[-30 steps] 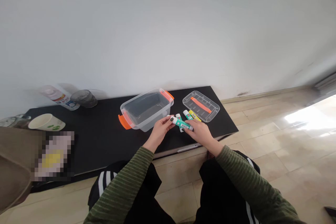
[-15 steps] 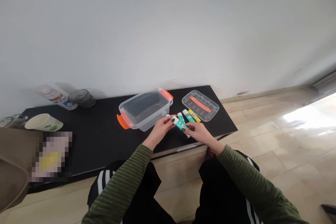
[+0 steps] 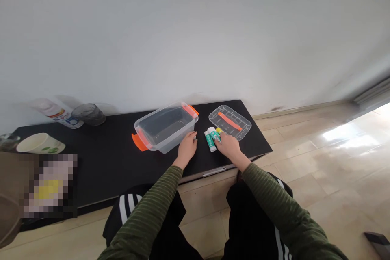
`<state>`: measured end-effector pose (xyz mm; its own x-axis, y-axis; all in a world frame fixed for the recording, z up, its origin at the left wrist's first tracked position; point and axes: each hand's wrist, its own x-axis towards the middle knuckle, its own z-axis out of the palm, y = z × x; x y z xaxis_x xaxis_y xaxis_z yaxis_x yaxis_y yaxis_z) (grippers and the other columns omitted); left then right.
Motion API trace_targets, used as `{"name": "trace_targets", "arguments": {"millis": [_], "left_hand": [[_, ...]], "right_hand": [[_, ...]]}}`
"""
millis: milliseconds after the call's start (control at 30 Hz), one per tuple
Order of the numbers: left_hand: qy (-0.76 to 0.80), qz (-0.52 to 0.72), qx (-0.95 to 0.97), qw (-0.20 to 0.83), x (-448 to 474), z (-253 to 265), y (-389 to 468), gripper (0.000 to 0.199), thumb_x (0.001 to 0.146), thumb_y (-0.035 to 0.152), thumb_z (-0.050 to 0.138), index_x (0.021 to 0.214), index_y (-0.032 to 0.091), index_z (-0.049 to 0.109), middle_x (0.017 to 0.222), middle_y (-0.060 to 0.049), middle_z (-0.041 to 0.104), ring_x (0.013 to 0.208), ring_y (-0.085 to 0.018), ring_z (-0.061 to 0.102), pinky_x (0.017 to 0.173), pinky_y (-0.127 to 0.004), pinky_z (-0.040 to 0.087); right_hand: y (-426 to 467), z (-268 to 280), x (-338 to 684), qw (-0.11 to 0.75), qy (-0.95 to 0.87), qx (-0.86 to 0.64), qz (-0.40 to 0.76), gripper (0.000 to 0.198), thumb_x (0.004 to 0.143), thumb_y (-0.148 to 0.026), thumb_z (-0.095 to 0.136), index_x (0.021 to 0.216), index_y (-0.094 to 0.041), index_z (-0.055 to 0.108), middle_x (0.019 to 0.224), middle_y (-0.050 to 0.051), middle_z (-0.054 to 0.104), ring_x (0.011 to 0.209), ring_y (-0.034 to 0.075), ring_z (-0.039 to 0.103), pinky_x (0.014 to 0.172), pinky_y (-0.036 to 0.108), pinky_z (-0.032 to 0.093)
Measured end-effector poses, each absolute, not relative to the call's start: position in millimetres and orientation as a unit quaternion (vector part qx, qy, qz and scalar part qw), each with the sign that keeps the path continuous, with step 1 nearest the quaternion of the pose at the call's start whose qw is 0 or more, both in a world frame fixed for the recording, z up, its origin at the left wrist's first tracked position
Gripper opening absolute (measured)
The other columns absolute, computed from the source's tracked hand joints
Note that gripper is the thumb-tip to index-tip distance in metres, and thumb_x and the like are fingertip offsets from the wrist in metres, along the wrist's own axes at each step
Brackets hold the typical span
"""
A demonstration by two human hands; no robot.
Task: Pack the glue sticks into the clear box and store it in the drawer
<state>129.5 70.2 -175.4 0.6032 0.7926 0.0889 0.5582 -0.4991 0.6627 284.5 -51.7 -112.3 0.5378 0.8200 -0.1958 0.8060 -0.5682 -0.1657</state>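
A glue stick (image 3: 214, 133) is pinched by the right hand (image 3: 228, 146). The left hand (image 3: 187, 149) is curled beside a clear box (image 3: 170, 142), its grip unclear.

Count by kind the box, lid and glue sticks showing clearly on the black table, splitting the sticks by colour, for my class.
Box: 1
Lid: 1
Green glue sticks: 2
Yellow glue stick: 1
Total showing clearly: 5; the left hand and right hand may hide more.
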Motion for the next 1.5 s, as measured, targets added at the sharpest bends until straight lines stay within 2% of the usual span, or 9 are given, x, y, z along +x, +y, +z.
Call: {"name": "trace_targets", "arguments": {"millis": [333, 567, 700, 833, 933, 1067, 1167, 1300, 1500], "left_hand": [[0.407, 0.134, 0.873, 0.232, 123.2, -175.9, 62.1, 0.036, 0.085, 0.008, 0.052, 0.119, 0.015, 0.061, 0.125, -0.014, 0.058, 0.110, -0.027, 0.063, 0.098, -0.038, 0.048], [0.416, 0.096, 0.879, 0.214, 111.7, -169.5, 55.9, 0.035, 0.089, 0.011, 0.050, 0.124, 0.016, 0.056, 0.119, -0.015, 0.058, 0.106, -0.028, 0.064, 0.089, -0.038, 0.050], [0.418, 0.098, 0.879, 0.207, 107.0, -170.8, 53.2, 0.035, 0.090, 0.011, 0.050, 0.124, 0.015, 0.056, 0.119, -0.015, 0.059, 0.106, -0.027, 0.064, 0.089, -0.038, 0.050], [0.430, 0.121, 0.867, 0.219, 103.4, -171.5, 56.7, 0.029, 0.089, 0.011, 0.051, 0.117, 0.014, 0.059, 0.117, -0.016, 0.063, 0.109, -0.027, 0.063, 0.094, -0.039, 0.049], [0.452, 0.153, 0.820, 0.316, 101.9, -169.4, 61.8, 0.023, 0.088, 0.012, 0.055, 0.110, 0.015, 0.061, 0.111, -0.013, 0.067, 0.101, -0.024, 0.067, 0.090, -0.038, 0.052], [0.492, 0.198, 0.632, 0.566, 101.6, -164.9, 64.7, 0.019, 0.091, 0.018, 0.053, 0.109, 0.016, 0.058, 0.104, -0.010, 0.068, 0.077, -0.015, 0.069, 0.065, -0.027, 0.056], [0.468, 0.254, 0.483, 0.695, 100.1, -160.8, 62.0, 0.018, 0.091, 0.024, 0.058, 0.107, 0.017, 0.057, 0.104, -0.009, 0.067, 0.077, -0.013, 0.070, 0.066, -0.025, 0.057], [0.416, 0.287, 0.393, 0.768, 96.3, -154.1, 55.9, 0.019, 0.087, 0.028, 0.065, 0.101, 0.018, 0.057, 0.105, -0.009, 0.068, 0.082, -0.016, 0.072, 0.077, -0.033, 0.059], [0.387, 0.307, 0.375, 0.784, 94.8, -147.4, 51.6, 0.016, 0.086, 0.027, 0.068, 0.095, 0.017, 0.060, 0.094, -0.006, 0.071, 0.077, -0.013, 0.070, 0.086, -0.037, 0.058]], "right_hand": [[-42.3, -123.2, 269.8, 0.000, -0.487, -0.864, 0.128, 0.039, 0.096, -0.042, 0.047, 0.121, -0.015, 0.059, 0.114, 0.018, 0.067, 0.104, 0.031, 0.065, 0.082, 0.038, 0.050], [-38.6, -122.6, 256.2, -0.004, -0.515, -0.852, 0.092, 0.037, 0.095, -0.039, 0.051, 0.123, -0.017, 0.058, 0.122, 0.018, 0.062, 0.102, 0.028, 0.065, 0.078, 0.035, 0.051], [-36.3, -121.8, 236.7, 0.026, -0.567, -0.818, 0.090, 0.037, 0.097, -0.046, 0.046, 0.117, -0.017, 0.058, 0.121, 0.016, 0.062, 0.100, 0.026, 0.066, 0.077, 0.033, 0.051], [-31.1, -129.1, 223.3, -0.011, -0.568, -0.812, 0.130, 0.041, 0.093, -0.048, 0.055, 0.118, -0.016, 0.057, 0.117, 0.016, 0.065, 0.099, 0.027, 0.067, 0.079, 0.035, 0.052], [-27.3, -132.3, 222.3, -0.022, -0.562, -0.815, 0.138, 0.034, 0.091, -0.038, 0.057, 0.117, -0.015, 0.057, 0.114, 0.016, 0.066, 0.101, 0.029, 0.068, 0.080, 0.035, 0.052], [-30.2, -126.9, 226.8, -0.008, -0.549, -0.823, 0.146, 0.032, 0.092, -0.035, 0.053, 0.115, -0.013, 0.059, 0.110, 0.017, 0.068, 0.100, 0.030, 0.069, 0.080, 0.035, 0.051], [-39.7, -120.4, 230.2, 0.032, -0.554, -0.818, 0.152, 0.034, 0.094, -0.038, 0.050, 0.117, -0.014, 0.057, 0.111, 0.015, 0.069, 0.102, 0.029, 0.068, 0.083, 0.034, 0.049], [-54.3, -114.0, 232.1, 0.065, -0.562, -0.809, 0.156, 0.037, 0.094, -0.041, 0.049, 0.120, -0.016, 0.056, 0.108, 0.012, 0.071, 0.099, 0.027, 0.069, 0.082, 0.034, 0.048], [-65.8, -109.9, 232.7, 0.092, -0.582, -0.791, 0.166, 0.035, 0.092, -0.037, 0.051, 0.121, -0.019, 0.057, 0.109, 0.010, 0.071, 0.098, 0.025, 0.068, 0.078, 0.031, 0.047]]}}
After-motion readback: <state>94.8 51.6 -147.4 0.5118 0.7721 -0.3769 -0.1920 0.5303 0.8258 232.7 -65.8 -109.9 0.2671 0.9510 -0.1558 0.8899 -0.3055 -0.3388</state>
